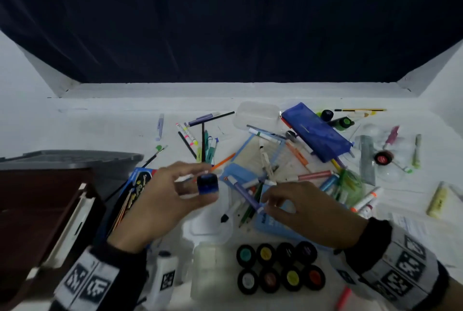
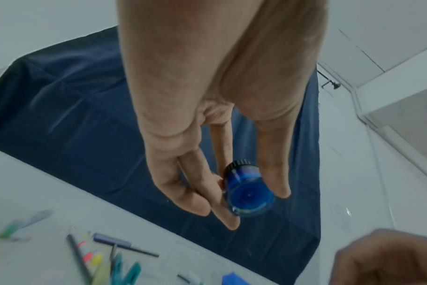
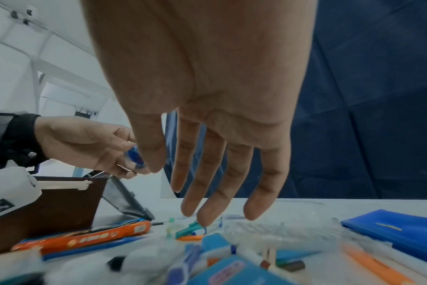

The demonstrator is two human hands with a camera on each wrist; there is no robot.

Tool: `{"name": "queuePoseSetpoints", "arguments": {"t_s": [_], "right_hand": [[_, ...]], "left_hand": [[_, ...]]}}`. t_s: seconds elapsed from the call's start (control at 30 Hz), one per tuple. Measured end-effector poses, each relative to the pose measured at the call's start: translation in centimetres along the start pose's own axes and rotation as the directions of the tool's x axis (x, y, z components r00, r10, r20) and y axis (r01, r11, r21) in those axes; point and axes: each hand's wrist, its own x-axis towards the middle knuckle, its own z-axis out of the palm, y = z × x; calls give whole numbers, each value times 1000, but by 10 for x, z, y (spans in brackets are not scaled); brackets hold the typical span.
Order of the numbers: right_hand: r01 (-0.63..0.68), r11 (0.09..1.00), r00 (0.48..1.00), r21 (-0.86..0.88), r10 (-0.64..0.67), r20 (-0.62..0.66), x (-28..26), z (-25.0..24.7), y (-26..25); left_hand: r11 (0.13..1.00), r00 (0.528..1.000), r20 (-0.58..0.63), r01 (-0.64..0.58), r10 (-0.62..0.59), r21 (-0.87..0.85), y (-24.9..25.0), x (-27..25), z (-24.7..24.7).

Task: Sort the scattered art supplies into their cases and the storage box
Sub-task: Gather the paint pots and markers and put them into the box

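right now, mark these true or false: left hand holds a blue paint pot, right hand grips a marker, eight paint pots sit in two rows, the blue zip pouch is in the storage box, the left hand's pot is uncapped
1. The left hand holds a small blue paint pot. True.
2. The right hand has a grip on a marker. False: its fingers are spread and hold nothing, above the pen pile.
3. Eight black-capped round paint pots sit in two rows. True.
4. The blue fabric zip pouch lies in the storage box. False: it lies on the white table.
5. The held pot is uncapped. False: its black cap is on.
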Motion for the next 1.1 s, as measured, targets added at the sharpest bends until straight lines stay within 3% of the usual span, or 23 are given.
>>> {"name": "queuePoseSetpoints", "arguments": {"t_s": [0.13,0.27,0.4,0.7,0.93,1.1], "right_hand": [[2,995,988,-96,14,157,-29,24,-12],[40,980,966,-196,13,258,-45,44,-21],[38,980,969,-197,12,245,-52,51,-23],[-2,986,976,-167,38,215,-50,53,-21],[-59,980,973,-191,99,208,-45,53,-24],[-84,980,972,-178,120,203,-45,56,-25]], "left_hand": [[975,997,58,-68,57,212,-28,-44,8],[867,979,159,-186,125,463,-47,-74,20],[819,955,238,-276,176,502,-60,-86,36],[792,952,299,-228,61,566,-61,-85,43],[774,903,429,-289,26,563,-51,-77,37],[789,889,456,-307,38,532,-54,-74,35]]}}
